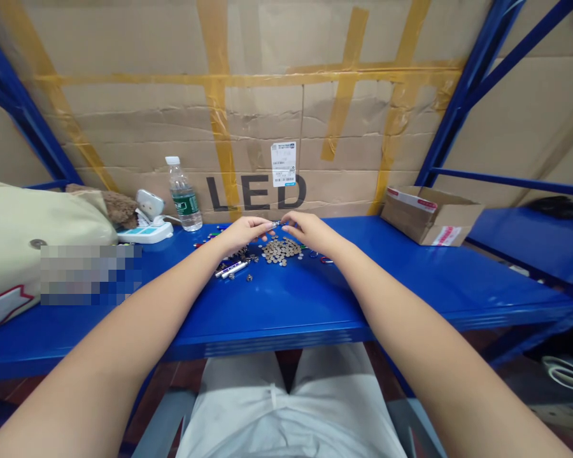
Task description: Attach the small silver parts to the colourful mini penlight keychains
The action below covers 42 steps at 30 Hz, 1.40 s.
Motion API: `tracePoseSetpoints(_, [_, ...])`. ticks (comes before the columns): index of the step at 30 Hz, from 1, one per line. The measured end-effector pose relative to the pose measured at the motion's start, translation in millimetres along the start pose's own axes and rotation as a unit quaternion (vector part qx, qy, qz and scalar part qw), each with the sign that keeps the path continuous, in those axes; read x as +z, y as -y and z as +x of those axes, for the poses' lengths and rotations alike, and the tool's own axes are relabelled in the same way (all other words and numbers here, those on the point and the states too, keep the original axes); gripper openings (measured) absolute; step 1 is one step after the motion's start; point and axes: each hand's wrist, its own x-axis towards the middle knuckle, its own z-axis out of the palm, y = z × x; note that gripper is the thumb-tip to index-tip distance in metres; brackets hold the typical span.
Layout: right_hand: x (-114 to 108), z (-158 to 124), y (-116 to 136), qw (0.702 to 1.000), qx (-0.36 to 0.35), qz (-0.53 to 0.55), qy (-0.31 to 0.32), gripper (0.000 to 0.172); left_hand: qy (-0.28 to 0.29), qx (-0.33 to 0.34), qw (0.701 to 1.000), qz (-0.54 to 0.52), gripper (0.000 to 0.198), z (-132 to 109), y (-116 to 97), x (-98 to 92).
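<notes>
Both of my hands meet over the back of the blue table. My left hand (pixel 244 233) is closed around a slim silver tube (pixel 272 226), which looks like a small penlight. At the tube's far end, the fingers of my right hand (pixel 304 226) are pinched together on a small part I cannot make out. Just below the hands lies a heap of flat round metal discs (pixel 281 250), like button cells. Silver tubes (pixel 234 270) lie beside small dark metal parts (pixel 239 256), nearer my left forearm. Coloured clip-like pieces (pixel 325 259) are by my right wrist.
A water bottle (pixel 184 197) stands behind on the left, near a white power strip (pixel 148 232) and a pale bag (pixel 42 222). An open cardboard box (pixel 427 216) sits at the right. Taped cardboard (pixel 172 121) and blue posts (pixel 472 95) bound the table (pixel 277 312).
</notes>
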Motion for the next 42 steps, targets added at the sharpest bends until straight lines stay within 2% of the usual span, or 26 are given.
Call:
tracePoseSetpoints(5, [-2.4, -0.5, 5.9, 0.998, -0.005, -0.066, 0.006, 0.019, 0.044, 0.000, 0.999, -0.003, 0.030, -1.1, -1.5, -1.0])
tracePoseSetpoints(12, [-3.5, -4.3, 20.5, 0.995, 0.039, -0.090, 0.035, 0.026, -0.007, 0.016, 0.999, 0.044, 0.029, -3.0, -11.9, 3.5])
tracePoseSetpoints(15, [-3.6, -4.8, 20.3, 0.994, 0.057, -0.097, 0.014, 0.022, 0.007, 0.013, 0.999, 0.045, 0.029, -2.9, -13.0, 3.2])
tracePoseSetpoints(21, [-4.3, -4.8, 15.1, 0.994, 0.033, -0.099, 0.023, 0.025, 0.023, 0.021, 0.999, 0.035, 0.030, -2.2, -10.2, 0.9])
tracePoseSetpoints(26, [-1.3, -3.5, 15.5, 0.999, 0.029, -0.023, 0.035, 0.026, 0.030, 0.058, 0.995, 0.069, 0.035, -0.9, -4.6, 1.7])
tracePoseSetpoints(29, [1.6, -3.5, 16.7, 0.989, 0.097, 0.089, 0.065, 0.024, 0.005, 0.103, 0.983, 0.151, 0.034, 0.2, -2.8, 3.6])
tracePoseSetpoints(33, [0.4, -2.8, 12.6, 0.967, 0.151, 0.182, 0.098, 0.017, -0.038, 0.195, 0.944, 0.263, 0.028, 1.5, -6.4, 7.7])
tracePoseSetpoints(35, [-5.5, -3.0, 6.3, 0.969, 0.161, 0.154, 0.103, 0.018, -0.054, 0.196, 0.940, 0.274, 0.028, 2.0, -7.7, 9.5])
tracePoseSetpoints(38, [-20.3, -6.2, -7.6, 0.982, 0.159, 0.002, 0.099, 0.014, -0.054, 0.159, 0.947, 0.275, 0.029, 1.9, -5.6, 9.4])
tracePoseSetpoints(40, [-30.4, -10.0, -17.2, 0.965, 0.186, -0.070, 0.170, 0.010, -0.042, 0.147, 0.947, 0.282, 0.029, 1.3, -2.1, 7.3])
tracePoseSetpoints(42, [-37.8, -13.8, -24.2, 0.946, 0.218, -0.095, 0.222, 0.015, -0.035, 0.139, 0.945, 0.295, 0.029, 0.9, 1.7, 4.6])
